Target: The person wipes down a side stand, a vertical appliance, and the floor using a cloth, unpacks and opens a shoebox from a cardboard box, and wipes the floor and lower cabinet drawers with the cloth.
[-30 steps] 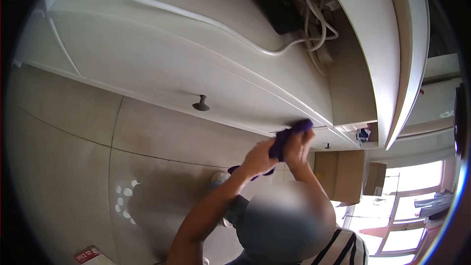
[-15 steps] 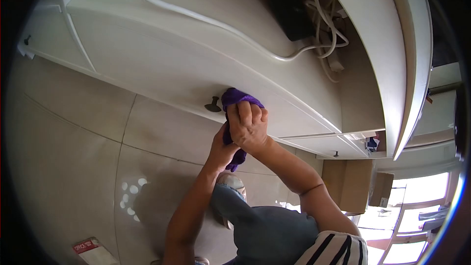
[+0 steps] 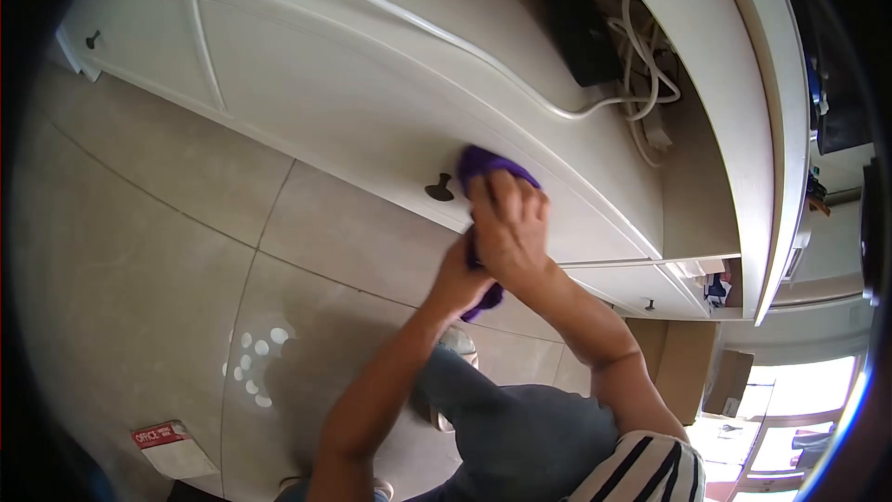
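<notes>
A bunched purple cloth lies against the white drawer front, just right of its dark knob. My right hand is closed over the cloth, fingers bent and pressing it to the panel. Below it, my left hand grips the cloth's lower part, touching my right hand at the wrist side. A loose end of the cloth hangs under the hands.
Above the drawer, an open shelf holds a white cable, a black box and tangled cords. Cardboard boxes stand at the right. A red-and-white packet lies on the tiled floor. My knees are below my hands.
Over the last second, both hands and the cloth have moved left along the drawer front to beside the knob. The camera view has also shifted, showing more of the cabinet's left part.
</notes>
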Demonstrator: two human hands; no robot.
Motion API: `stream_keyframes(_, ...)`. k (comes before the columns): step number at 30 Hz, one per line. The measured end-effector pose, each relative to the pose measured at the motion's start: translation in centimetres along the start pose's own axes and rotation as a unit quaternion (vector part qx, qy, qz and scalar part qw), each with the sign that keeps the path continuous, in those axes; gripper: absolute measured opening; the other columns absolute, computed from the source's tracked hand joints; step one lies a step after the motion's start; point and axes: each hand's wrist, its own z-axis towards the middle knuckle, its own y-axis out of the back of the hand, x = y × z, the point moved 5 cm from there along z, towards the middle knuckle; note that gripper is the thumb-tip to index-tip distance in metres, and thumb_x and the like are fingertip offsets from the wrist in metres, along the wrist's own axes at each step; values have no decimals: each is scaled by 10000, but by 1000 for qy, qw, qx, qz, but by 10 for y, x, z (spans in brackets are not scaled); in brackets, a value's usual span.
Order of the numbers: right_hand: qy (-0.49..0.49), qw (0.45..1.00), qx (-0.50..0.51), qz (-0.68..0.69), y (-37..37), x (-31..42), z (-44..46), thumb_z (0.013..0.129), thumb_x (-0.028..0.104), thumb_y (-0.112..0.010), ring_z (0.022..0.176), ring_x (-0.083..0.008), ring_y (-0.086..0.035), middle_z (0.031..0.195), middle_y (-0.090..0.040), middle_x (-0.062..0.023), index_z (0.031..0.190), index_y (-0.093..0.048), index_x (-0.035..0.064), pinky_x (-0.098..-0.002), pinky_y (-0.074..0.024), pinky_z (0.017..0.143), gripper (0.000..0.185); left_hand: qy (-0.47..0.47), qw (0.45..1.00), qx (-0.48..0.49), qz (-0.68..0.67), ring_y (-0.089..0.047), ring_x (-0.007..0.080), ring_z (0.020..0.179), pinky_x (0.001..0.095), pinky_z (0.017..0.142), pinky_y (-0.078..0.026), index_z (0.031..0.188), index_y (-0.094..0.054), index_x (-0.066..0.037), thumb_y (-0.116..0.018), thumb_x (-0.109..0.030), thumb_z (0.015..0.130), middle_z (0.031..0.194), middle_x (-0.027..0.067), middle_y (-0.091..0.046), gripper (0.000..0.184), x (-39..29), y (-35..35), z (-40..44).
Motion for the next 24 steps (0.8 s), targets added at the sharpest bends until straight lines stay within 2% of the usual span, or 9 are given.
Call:
stream_keyframes(2,-48,998,46,15,0,-12,-27,619,94,-580,960,-295,-412,1063,-419,-142,1053,-533,53,-388,-328,830,439,-26,984,36,172,-501,193,962,312,841,-394,1119,-443,20,-693,-131,653,1010,128,-545,550,21,-5,-5)
stream_keyframes(5,-58,997,31,-45,-2,-10,-25,637,138,-531,922,-248,-436,1007,-438,-86,1060,-524,99,-359,-344,780,424,-9,995,48,86,-497,189,966,317,858,-379,1122,-445,35,-689,-131,660,1018,135,-547,548,15,-7,-10)
stream_keyframes(9,-5,1000,-3,-19,-1,14,28,602,119,-529,899,-261,-447,1002,-437,-112,1015,-527,60,-366,-350,741,418,29,999,12,-33,-543,155,840,287,721,-443,1073,-483,13,-694,-140,656,941,102,-580,492,-17,7,8)
stream_keyframes(12,-60,991,114,29,7,-18,0,574,112,-559,867,-272,-454,1007,-436,-135,990,-527,40,-352,-357,704,423,-32,991,39,128,-548,165,842,306,740,-441,1082,-481,-1,-697,-159,649,937,101,-586,509,-1,-15,8)
stream_keyframes(13,-65,996,56,1,11,-32,-22,561,81,-569,860,-281,-454,1004,-435,-144,972,-526,34,-368,-361,691,415,-91,984,41,148,-569,237,859,339,750,-440,1073,-473,8,-697,-179,639,930,151,-589,523,3,-28,7)
stream_keyframes(15,-88,995,-25,-36,6,-61,-78,566,20,-577,826,-295,-454,982,-432,-151,933,-516,26,-399,-365,666,373,-2,954,110,279,-536,378,872,394,752,-431,1115,-453,-28,-662,-164,618,939,215,-562,556,35,-48,8)
stream_keyframes(18,-137,987,-46,-70,-13,-78,-152,609,-27,-563,770,-293,-453,949,-425,-142,889,-492,17,-413,-367,651,292,48,918,139,369,-549,357,826,399,741,-442,1099,-477,-48,-619,-132,594,889,188,-581,531,64,-55,0)
stream_keyframes(22,-194,973,-96,-76,-24,-65,-138,723,-16,-493,732,-272,-437,873,-422,-134,879,-468,13,-403,-356,634,160,24,957,126,260,-566,303,856,342,767,-445,1118,-488,-57,-605,-95,598,965,177,-569,535,81,-27,3)
stream_keyframes(24,-8,993,-110,-36,-60,-60,-159,705,-18,-510,879,-335,-418,958,-466,-184,1021,-457,-60,-477,-312,790,323,33,985,107,128,-549,193,853,308,768,-439,1122,-476,-9,-638,-84,610,963,129,-576,543,58,-2,8)
